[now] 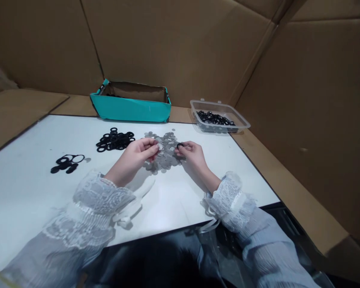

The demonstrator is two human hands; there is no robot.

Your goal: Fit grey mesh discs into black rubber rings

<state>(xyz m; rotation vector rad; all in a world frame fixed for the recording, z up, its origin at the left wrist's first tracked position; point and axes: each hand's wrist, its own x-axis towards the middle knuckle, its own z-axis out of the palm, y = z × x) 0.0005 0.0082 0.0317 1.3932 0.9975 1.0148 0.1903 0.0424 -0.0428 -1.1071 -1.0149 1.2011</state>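
Between thumb and fingers, my left hand pinches a small pale translucent disc. My right hand is closed on a small black ring, held between thumb and forefinger. Both hands are over a loose spread of grey translucent discs on the white tabletop, a short gap apart. Just beyond my left wrist lies a heap of black rings. Farther left is a smaller group of black pieces, some ring-shaped, with a grey disc beside it.
A teal-sided open box stands at the back, with some dark pieces inside. A clear plastic container at the back right holds many black rings. Cardboard walls rise behind and to the right of the white table.
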